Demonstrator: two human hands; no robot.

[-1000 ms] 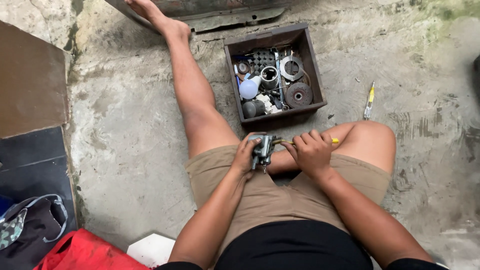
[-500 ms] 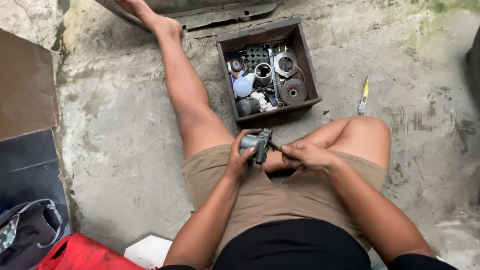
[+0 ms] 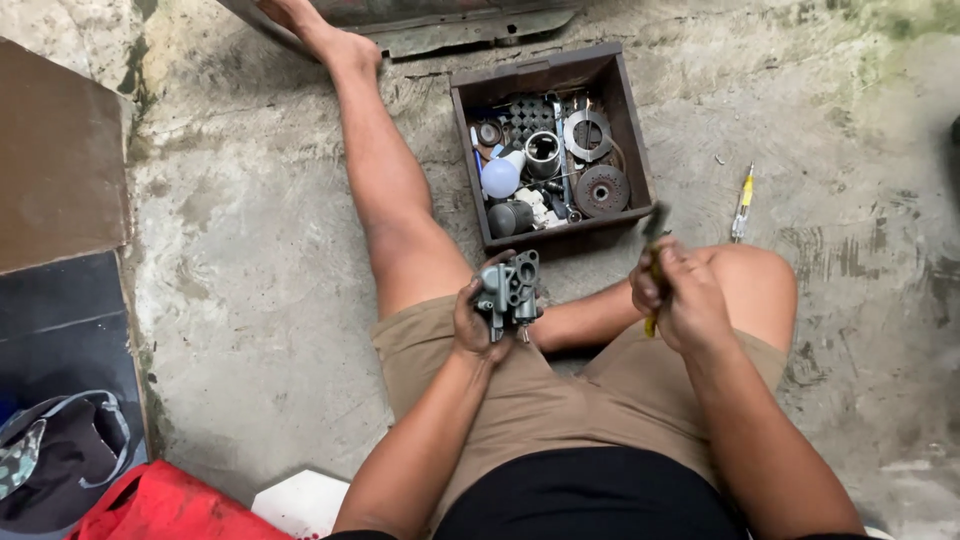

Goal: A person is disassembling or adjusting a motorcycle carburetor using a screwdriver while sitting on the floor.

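The left hand (image 3: pixel 478 322) is wrapped around a small grey metal carburettor (image 3: pixel 510 290), fingers closed on its body and holding it upright above the lap. The right hand (image 3: pixel 678 296) is closed in a fist around a slim tool (image 3: pixel 654 232) with a yellow handle; its dark end sticks up past the knuckles and a bit of yellow shows below the palm. The two hands are apart, the tool well clear of the carburettor.

The person sits on the concrete floor (image 3: pixel 250 300) in khaki shorts (image 3: pixel 540 400), the left leg stretched out straight and the right knee folded up by the right hand. Just beyond the hands, between the legs, stands a dark wooden box (image 3: pixel 465 150) of loose parts: a white bulb (image 3: pixel 500 176), a metal cylinder (image 3: pixel 542 153), a grey ring-shaped plate (image 3: pixel 588 133) and a dark round disc (image 3: pixel 602 190) among smaller bits too jumbled to tell apart. To the right of the box a yellow-handled screwdriver (image 3: pixel 741 201) lies on the floor by the bent knee. Off to the left lie a brown board (image 3: pixel 60 160) and a dark mat (image 3: pixel 60 320), and at the lower left a dark bag (image 3: pixel 50 460) beside something red (image 3: pixel 170 505).
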